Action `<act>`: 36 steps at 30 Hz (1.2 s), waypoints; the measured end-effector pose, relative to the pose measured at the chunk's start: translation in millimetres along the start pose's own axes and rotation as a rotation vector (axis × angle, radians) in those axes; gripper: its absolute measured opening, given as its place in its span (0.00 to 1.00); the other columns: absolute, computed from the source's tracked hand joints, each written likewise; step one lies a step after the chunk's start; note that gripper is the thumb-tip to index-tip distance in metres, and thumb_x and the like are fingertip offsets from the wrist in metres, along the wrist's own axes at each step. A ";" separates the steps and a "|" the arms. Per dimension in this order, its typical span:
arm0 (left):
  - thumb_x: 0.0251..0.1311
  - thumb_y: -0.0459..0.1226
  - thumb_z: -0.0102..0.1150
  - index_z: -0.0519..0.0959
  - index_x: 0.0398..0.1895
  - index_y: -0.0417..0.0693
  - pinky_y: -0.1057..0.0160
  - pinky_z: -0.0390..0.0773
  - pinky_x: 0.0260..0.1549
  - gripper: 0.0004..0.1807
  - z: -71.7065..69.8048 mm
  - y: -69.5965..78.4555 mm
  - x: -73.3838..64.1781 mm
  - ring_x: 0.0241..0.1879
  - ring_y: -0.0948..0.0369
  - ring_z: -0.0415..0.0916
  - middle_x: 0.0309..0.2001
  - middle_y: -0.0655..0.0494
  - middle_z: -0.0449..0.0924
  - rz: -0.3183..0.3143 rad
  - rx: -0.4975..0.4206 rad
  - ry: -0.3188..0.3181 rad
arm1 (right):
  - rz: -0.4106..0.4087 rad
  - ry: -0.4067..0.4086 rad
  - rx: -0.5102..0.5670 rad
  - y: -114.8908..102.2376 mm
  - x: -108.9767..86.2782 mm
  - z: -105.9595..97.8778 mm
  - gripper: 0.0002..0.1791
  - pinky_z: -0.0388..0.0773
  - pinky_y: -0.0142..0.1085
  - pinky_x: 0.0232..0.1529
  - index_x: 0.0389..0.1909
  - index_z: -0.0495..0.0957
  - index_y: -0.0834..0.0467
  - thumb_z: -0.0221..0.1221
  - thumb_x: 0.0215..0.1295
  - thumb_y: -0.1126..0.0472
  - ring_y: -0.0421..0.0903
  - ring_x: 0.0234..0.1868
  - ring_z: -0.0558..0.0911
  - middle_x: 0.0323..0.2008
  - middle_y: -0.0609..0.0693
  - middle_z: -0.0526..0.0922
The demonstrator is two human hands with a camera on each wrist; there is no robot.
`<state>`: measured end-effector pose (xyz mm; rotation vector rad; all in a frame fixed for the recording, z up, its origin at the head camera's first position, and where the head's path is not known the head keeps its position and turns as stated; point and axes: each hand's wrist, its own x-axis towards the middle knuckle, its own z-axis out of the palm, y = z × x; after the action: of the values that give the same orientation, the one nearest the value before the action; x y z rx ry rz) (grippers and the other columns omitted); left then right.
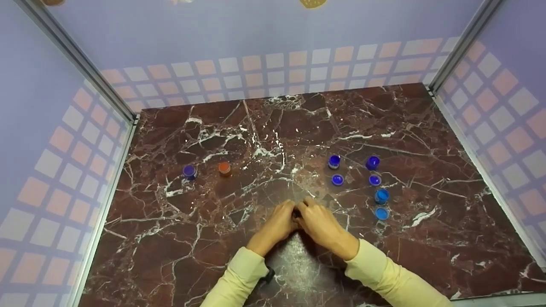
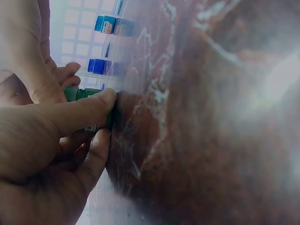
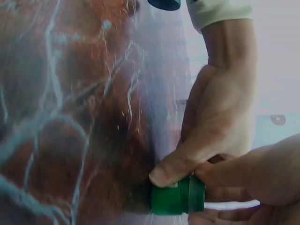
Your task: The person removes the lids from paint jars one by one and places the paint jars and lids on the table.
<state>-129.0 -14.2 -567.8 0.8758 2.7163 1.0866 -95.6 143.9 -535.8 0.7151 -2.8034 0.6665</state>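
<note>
L hand (image 1: 279, 219) grips the green jar (image 3: 168, 201) low on its body, thumb & fingers closed around it; R hand (image 1: 318, 221) pinches the same jar at its top end. Jar sits btwn the two hands, upright, near the front-middle of the marbled tabletop (image 1: 140, 256) (base on the surface or just above it, can't tell which).

Off to the L, beyond the hands: purple jar (image 1: 189, 172) w/ orange jar (image 1: 224, 169) beside it, apart. To the R: two dark blue jars (image 1: 334, 161), each w/ a round blue disc (image 1: 337, 180) just in front, plus a light blue jar (image 1: 381, 196) w/ its own light blue disc (image 1: 381, 213), nearer the person.
</note>
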 end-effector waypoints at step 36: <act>0.53 0.35 0.78 0.78 0.43 0.40 0.50 0.78 0.50 0.19 -3.2 3.8 1.6 0.46 0.47 0.79 0.41 0.48 0.79 -0.085 -0.032 -0.073 | -0.386 -0.146 0.119 35.8 3.8 -12.4 0.16 0.80 0.42 0.54 0.44 0.87 0.59 0.67 0.55 0.75 0.49 0.49 0.82 0.46 0.50 0.85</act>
<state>-129.4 -13.1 -562.7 0.7724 2.6433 1.0569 -115.8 176.2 -537.4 1.3311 -2.6465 0.7346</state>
